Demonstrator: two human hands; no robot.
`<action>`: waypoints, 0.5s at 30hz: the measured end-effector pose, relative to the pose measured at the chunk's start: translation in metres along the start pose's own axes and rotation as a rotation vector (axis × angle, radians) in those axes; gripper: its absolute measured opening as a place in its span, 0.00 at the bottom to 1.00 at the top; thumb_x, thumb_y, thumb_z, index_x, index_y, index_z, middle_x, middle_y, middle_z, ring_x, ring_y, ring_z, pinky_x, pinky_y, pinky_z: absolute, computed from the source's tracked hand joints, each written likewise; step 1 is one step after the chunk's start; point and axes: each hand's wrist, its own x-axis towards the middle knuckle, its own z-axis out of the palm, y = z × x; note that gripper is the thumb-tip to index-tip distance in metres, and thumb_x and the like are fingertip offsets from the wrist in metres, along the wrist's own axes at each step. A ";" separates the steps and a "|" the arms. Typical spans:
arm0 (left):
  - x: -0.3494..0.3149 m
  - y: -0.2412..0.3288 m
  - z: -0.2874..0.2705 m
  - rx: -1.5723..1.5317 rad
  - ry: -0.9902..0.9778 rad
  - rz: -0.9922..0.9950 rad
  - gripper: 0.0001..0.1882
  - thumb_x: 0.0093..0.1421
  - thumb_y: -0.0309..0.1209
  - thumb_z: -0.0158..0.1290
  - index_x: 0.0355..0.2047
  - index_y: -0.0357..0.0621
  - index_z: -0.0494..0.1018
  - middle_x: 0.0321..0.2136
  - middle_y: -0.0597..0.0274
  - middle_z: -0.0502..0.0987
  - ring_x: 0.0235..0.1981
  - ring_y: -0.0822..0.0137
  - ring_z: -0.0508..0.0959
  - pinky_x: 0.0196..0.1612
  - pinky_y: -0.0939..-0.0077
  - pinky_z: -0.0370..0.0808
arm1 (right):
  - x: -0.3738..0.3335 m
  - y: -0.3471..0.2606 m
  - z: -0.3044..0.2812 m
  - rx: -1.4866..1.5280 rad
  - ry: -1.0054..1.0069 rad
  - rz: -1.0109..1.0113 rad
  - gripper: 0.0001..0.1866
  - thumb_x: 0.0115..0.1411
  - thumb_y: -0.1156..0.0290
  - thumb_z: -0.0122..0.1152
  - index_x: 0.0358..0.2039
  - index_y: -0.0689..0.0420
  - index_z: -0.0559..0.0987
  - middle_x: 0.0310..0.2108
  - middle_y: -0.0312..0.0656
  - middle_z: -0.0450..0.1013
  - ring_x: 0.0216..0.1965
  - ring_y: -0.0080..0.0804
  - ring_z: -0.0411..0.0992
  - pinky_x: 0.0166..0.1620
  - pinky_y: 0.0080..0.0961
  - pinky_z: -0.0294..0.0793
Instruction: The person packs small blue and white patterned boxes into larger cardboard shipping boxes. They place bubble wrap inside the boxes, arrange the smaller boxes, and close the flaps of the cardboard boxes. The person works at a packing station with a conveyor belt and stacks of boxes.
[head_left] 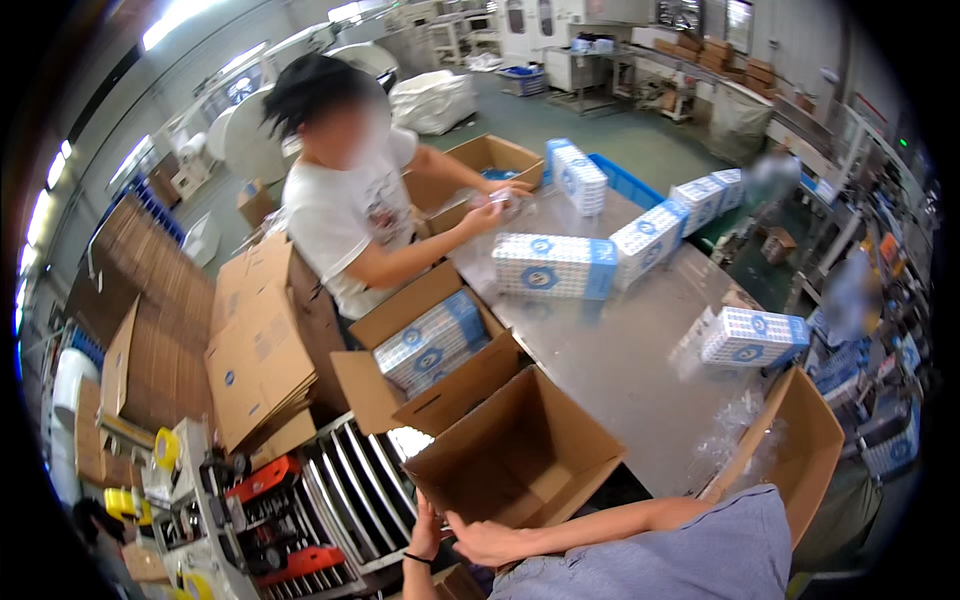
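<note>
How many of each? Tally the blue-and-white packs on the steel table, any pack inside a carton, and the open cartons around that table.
Blue-and-white packs on the steel table: 6
Pack inside a carton: 1
Open cartons: 4
Total: 11

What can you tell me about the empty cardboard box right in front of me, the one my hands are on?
The empty cardboard box is plain brown corrugated card, open at the top with its flaps spread outward and nothing visible inside. It sits tilted at the near edge of the steel table, beside another open box packed with blue-and-white packs. The left hand grips its near lower corner; the right hand rests along its near bottom edge. Its underside is hidden.
</note>
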 end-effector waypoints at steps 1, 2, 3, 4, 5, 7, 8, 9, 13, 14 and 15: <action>0.006 0.014 0.028 0.373 0.122 0.124 0.50 0.61 0.58 0.53 0.74 0.57 0.39 0.67 0.52 0.61 0.62 0.52 0.68 0.54 0.53 0.73 | 0.008 0.026 0.021 0.018 -0.086 0.041 0.36 0.69 0.58 0.47 0.63 0.71 0.45 0.28 0.69 0.75 0.32 0.69 0.75 0.37 0.57 0.76; 0.010 0.029 0.054 0.743 0.246 0.260 0.50 0.62 0.49 0.59 0.74 0.52 0.40 0.64 0.49 0.66 0.58 0.51 0.73 0.54 0.60 0.74 | 0.012 0.049 0.030 0.000 -0.091 0.093 0.32 0.71 0.54 0.45 0.64 0.64 0.53 0.34 0.65 0.77 0.36 0.67 0.76 0.37 0.57 0.76; 0.012 0.039 0.072 0.703 0.358 0.276 0.43 0.57 0.24 0.62 0.69 0.41 0.52 0.55 0.52 0.74 0.55 0.58 0.75 0.54 0.69 0.73 | 0.004 0.045 0.010 -0.138 0.001 0.048 0.27 0.70 0.53 0.47 0.61 0.59 0.62 0.35 0.58 0.78 0.36 0.63 0.77 0.36 0.55 0.76; 0.030 0.007 0.034 0.470 0.277 0.397 0.37 0.58 0.20 0.59 0.66 0.40 0.57 0.53 0.53 0.76 0.53 0.59 0.76 0.54 0.68 0.74 | -0.011 0.032 -0.026 -0.280 0.073 -0.017 0.23 0.69 0.52 0.48 0.57 0.53 0.70 0.37 0.51 0.80 0.35 0.59 0.78 0.34 0.53 0.76; 0.039 -0.001 0.014 0.339 0.190 0.356 0.36 0.58 0.20 0.59 0.65 0.38 0.58 0.51 0.53 0.76 0.52 0.59 0.77 0.54 0.67 0.75 | -0.030 0.037 -0.068 -0.480 0.191 -0.081 0.18 0.67 0.53 0.50 0.50 0.49 0.76 0.35 0.46 0.80 0.34 0.55 0.78 0.34 0.49 0.76; 0.035 0.002 -0.025 0.151 0.137 0.226 0.32 0.58 0.20 0.59 0.62 0.37 0.62 0.50 0.54 0.77 0.50 0.58 0.78 0.55 0.63 0.75 | -0.066 0.041 -0.154 -0.821 0.327 -0.028 0.11 0.62 0.57 0.56 0.34 0.47 0.83 0.31 0.39 0.79 0.32 0.44 0.77 0.34 0.40 0.76; 0.032 0.013 -0.034 0.105 0.135 0.141 0.30 0.58 0.21 0.60 0.60 0.37 0.64 0.50 0.55 0.77 0.50 0.58 0.79 0.54 0.61 0.76 | -0.084 0.098 -0.177 -0.763 0.503 0.004 0.10 0.62 0.61 0.56 0.37 0.50 0.83 0.32 0.41 0.79 0.35 0.44 0.76 0.36 0.40 0.76; 0.028 0.016 -0.049 0.014 0.120 0.082 0.28 0.58 0.22 0.60 0.59 0.37 0.66 0.49 0.55 0.78 0.50 0.58 0.79 0.54 0.60 0.76 | -0.106 0.143 -0.192 -0.566 0.690 0.034 0.09 0.61 0.67 0.58 0.40 0.54 0.81 0.33 0.42 0.78 0.36 0.45 0.75 0.37 0.41 0.76; 0.036 -0.017 -0.092 -0.007 0.226 -0.040 0.26 0.57 0.26 0.63 0.56 0.36 0.70 0.48 0.55 0.79 0.49 0.56 0.79 0.53 0.59 0.77 | -0.162 0.263 -0.234 -0.167 0.506 0.280 0.11 0.59 0.72 0.60 0.43 0.59 0.79 0.33 0.43 0.80 0.32 0.36 0.78 0.36 0.33 0.78; 0.030 -0.045 -0.152 0.343 0.281 -0.093 0.36 0.62 0.35 0.61 0.67 0.41 0.59 0.59 0.46 0.70 0.53 0.52 0.76 0.46 0.62 0.80 | -0.144 0.271 -0.250 0.346 0.245 0.600 0.10 0.59 0.71 0.60 0.41 0.60 0.80 0.32 0.42 0.82 0.31 0.32 0.80 0.35 0.30 0.79; 0.039 -0.033 -0.138 0.508 0.302 0.035 0.36 0.61 0.34 0.62 0.66 0.40 0.60 0.60 0.47 0.69 0.54 0.53 0.76 0.47 0.63 0.80 | -0.145 0.278 -0.274 0.281 0.200 0.579 0.09 0.59 0.71 0.60 0.39 0.60 0.81 0.30 0.41 0.82 0.30 0.28 0.80 0.34 0.28 0.79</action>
